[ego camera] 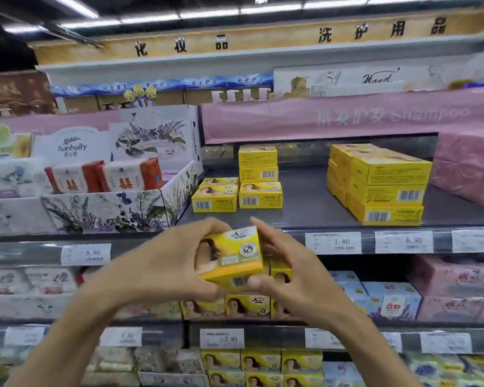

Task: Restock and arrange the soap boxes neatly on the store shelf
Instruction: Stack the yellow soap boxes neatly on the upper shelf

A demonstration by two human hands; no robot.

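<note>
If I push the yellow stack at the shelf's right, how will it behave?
The yellow stack is three boxes high, so a high push may shift the top box. Pushed low, it likely slides on the smooth shelf.

- soap box [231,256]: yellow, with a picture of a brown-haired woman and a white round seal
- stacked boxes [386,188]: yellow, black-and-white barcodes
- display carton [106,210]: white, purple lavender print
- wrapped packs [129,175]: white and orange-red
- banner [347,115]: pink, pale lettering
- shelf [305,202]: dark grey

I read "hanbolly" on the left card [72,141], "Shampoo" on the far pink banner [347,118], "7.80" on a price tag [333,243].
</note>
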